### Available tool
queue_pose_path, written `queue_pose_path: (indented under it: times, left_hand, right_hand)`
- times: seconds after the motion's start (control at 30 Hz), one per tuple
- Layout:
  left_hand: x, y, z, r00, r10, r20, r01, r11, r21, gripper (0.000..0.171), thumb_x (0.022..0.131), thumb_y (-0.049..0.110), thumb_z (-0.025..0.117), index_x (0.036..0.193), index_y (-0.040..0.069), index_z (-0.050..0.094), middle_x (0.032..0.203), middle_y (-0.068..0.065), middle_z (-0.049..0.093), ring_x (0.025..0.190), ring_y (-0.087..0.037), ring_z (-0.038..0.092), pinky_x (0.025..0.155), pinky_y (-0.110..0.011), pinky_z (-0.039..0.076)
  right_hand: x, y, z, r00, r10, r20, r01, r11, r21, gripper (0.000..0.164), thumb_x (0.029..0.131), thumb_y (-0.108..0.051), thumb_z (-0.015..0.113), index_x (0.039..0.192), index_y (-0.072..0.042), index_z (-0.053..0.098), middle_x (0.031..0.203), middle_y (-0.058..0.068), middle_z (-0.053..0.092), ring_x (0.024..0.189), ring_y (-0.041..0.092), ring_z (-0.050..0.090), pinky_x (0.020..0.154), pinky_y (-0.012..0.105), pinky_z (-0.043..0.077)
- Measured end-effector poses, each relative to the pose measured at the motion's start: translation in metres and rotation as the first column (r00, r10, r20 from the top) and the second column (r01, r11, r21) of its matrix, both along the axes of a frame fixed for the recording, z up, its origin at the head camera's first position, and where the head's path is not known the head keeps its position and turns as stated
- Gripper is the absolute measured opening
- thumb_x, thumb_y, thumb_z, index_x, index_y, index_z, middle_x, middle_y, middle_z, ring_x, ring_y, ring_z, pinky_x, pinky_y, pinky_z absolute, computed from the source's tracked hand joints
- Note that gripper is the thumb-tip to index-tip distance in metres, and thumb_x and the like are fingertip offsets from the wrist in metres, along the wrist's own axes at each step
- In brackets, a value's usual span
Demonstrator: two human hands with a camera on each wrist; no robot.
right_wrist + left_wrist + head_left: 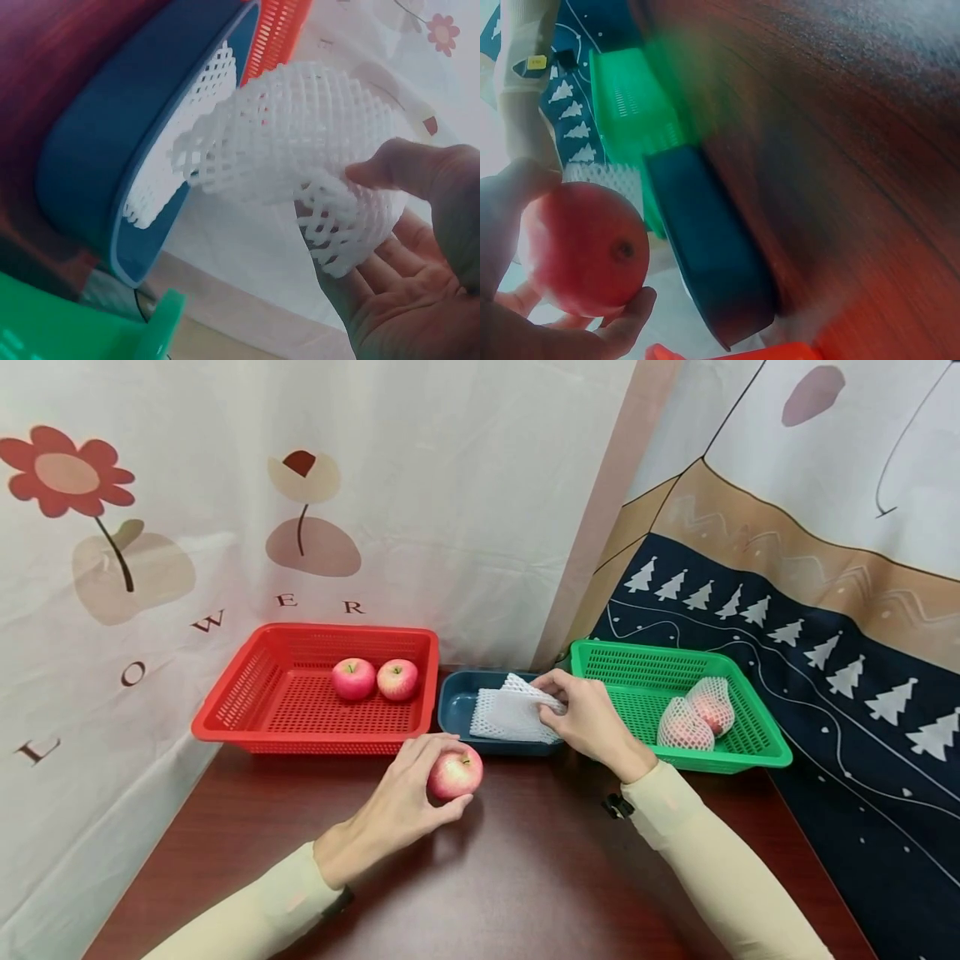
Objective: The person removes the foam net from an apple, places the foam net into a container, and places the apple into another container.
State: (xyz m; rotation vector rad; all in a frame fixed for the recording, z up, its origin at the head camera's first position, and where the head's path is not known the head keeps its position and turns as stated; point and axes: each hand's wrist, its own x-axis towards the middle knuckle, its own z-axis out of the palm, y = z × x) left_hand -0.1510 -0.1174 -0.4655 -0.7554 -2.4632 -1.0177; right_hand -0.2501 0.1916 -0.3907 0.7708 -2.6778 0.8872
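Note:
My left hand [408, 793] grips a red apple [456, 773] above the table, in front of the blue tray [450, 706]. The left wrist view shows thumb and fingers curled round that apple [585, 247]. Over the tray's right end, my right hand [588, 714] pinches a white foam net sleeve [534, 689]. In the right wrist view the sleeve [292, 135] hangs between thumb and fingers, partly folded. More white foam netting [498, 718] lies in the tray beneath it; how many pieces, I cannot tell.
At the left, a red basket [300, 747] holds two bare apples [375, 680]. A green basket [757, 727] at the right holds two apples in foam nets [697, 717]. All stand along the back of the brown table [525, 877], before a printed curtain [480, 510].

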Motion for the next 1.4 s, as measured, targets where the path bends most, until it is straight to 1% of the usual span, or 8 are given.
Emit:
queue_pose_path:
  times: [0.1, 0.3, 0.43, 0.7, 0.97, 1.07, 1.27, 1.4]
  left_hand:
    - [0.0, 0.0, -0.001, 1.0, -0.002, -0.006, 0.002, 1.0, 0.0, 0.063, 0.087, 0.027, 0.101, 0.14, 0.016, 0.07, 0.144, -0.003, 0.071, 0.136, -0.025, 0.066, 0.117, -0.049, 0.059]
    - [0.002, -0.001, -0.002, 1.0, 0.01, 0.015, -0.01, 1.0, 0.006, 0.068, 0.086, 0.028, 0.102, 0.144, 0.016, 0.07, 0.145, -0.004, 0.068, 0.137, -0.024, 0.064, 0.112, -0.048, 0.063]
    - [0.002, -0.001, -0.002, 0.999, 0.016, 0.037, -0.016, 1.0, -0.003, 0.07, 0.087, 0.029, 0.102, 0.148, 0.016, 0.071, 0.148, -0.006, 0.066, 0.139, -0.026, 0.063, 0.107, -0.048, 0.066]
    - [0.003, -0.001, -0.002, 0.999, 0.011, 0.05, -0.01, 1.0, -0.011, 0.069, 0.087, 0.029, 0.101, 0.149, 0.018, 0.071, 0.148, -0.006, 0.064, 0.14, -0.024, 0.063, 0.108, -0.045, 0.067]
    - [0.005, -0.002, -0.002, 1.0, 0.005, 0.023, -0.005, 1.0, -0.014, 0.069, 0.087, 0.028, 0.101, 0.148, 0.015, 0.072, 0.146, -0.005, 0.065, 0.138, -0.022, 0.063, 0.108, -0.044, 0.066]
    - [0.005, -0.002, -0.002, 1.0, 0.004, 0.026, -0.003, 1.0, -0.014, 0.069, 0.087, 0.028, 0.101, 0.148, 0.015, 0.072, 0.145, -0.004, 0.065, 0.137, -0.021, 0.063, 0.108, -0.043, 0.065]
    - [0.006, -0.003, -0.002, 0.999, 0.01, 0.033, -0.009, 1.0, -0.015, 0.069, 0.088, 0.029, 0.101, 0.149, 0.017, 0.072, 0.145, -0.004, 0.064, 0.136, -0.02, 0.063, 0.107, -0.043, 0.065]
    - [0.006, -0.003, -0.002, 0.999, 0.009, 0.038, -0.009, 1.0, -0.014, 0.069, 0.088, 0.029, 0.101, 0.149, 0.018, 0.071, 0.146, -0.004, 0.064, 0.136, -0.02, 0.063, 0.107, -0.042, 0.066]
  right_hand:
    - [-0.007, -0.006, 0.001, 0.999, -0.016, -0.029, 0.016, 1.0, 0.016, 0.029, 0.103, -0.003, 0.082, 0.132, -0.005, 0.082, 0.122, 0.015, 0.087, 0.099, 0.027, 0.079, 0.088, 0.047, 0.07]
    - [-0.023, -0.02, -0.003, 0.992, -0.024, -0.121, 0.031, 0.998, 0.053, 0.021, 0.099, 0.002, 0.079, 0.119, -0.003, 0.085, 0.108, 0.015, 0.081, 0.089, 0.028, 0.067, 0.077, 0.039, 0.056]
    - [-0.032, -0.03, -0.004, 0.988, -0.039, -0.153, 0.053, 0.995, 0.087, 0.02, 0.099, 0.003, 0.078, 0.119, -0.001, 0.083, 0.107, 0.018, 0.078, 0.088, 0.03, 0.068, 0.079, 0.043, 0.059]
    - [-0.054, -0.049, -0.012, 0.981, -0.061, -0.183, 0.097, 0.976, 0.195, 0.023, 0.107, 0.003, 0.073, 0.129, 0.002, 0.075, 0.122, 0.024, 0.075, 0.097, 0.038, 0.078, 0.085, 0.048, 0.07]
    - [-0.067, -0.063, -0.029, 0.984, -0.133, -0.119, 0.17, 0.898, 0.406, 0.02, 0.111, -0.002, 0.073, 0.13, -0.004, 0.078, 0.124, 0.019, 0.08, 0.11, 0.036, 0.08, 0.086, 0.05, 0.072]
    - [-0.07, -0.065, -0.033, 0.987, -0.146, -0.074, 0.164, 0.874, 0.457, 0.024, 0.111, -0.003, 0.072, 0.134, -0.005, 0.079, 0.127, 0.018, 0.082, 0.113, 0.034, 0.081, 0.089, 0.05, 0.073]
    - [-0.067, -0.068, -0.036, 0.988, -0.144, 0.065, 0.094, 0.865, 0.493, 0.028, 0.109, -0.008, 0.076, 0.136, -0.008, 0.083, 0.134, 0.013, 0.085, 0.113, 0.029, 0.084, 0.096, 0.048, 0.073]
    - [-0.066, -0.068, -0.038, 0.971, -0.151, 0.186, 0.04, 0.869, 0.494, 0.03, 0.109, -0.022, 0.082, 0.136, -0.008, 0.084, 0.137, 0.013, 0.084, 0.112, 0.027, 0.083, 0.102, 0.048, 0.071]
